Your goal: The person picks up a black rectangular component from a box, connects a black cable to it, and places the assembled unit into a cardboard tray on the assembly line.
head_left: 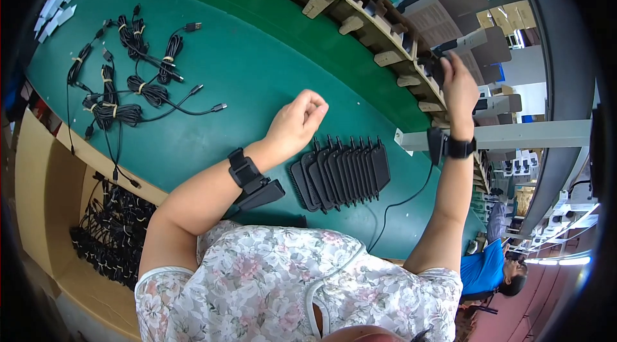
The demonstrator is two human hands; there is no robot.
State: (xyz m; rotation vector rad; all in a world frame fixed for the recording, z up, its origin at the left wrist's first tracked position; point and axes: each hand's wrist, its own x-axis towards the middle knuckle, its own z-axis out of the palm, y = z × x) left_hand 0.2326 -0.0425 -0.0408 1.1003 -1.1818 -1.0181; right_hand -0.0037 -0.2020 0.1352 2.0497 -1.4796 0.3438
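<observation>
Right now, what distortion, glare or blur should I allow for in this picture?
Head view: fisheye bending curves the green tabletop, with black corners; head view: a ceiling light burns out white at lower right; head view: the black flat parts look reasonably sharp, while fine detail at the right hand is hard to judge.
</observation>
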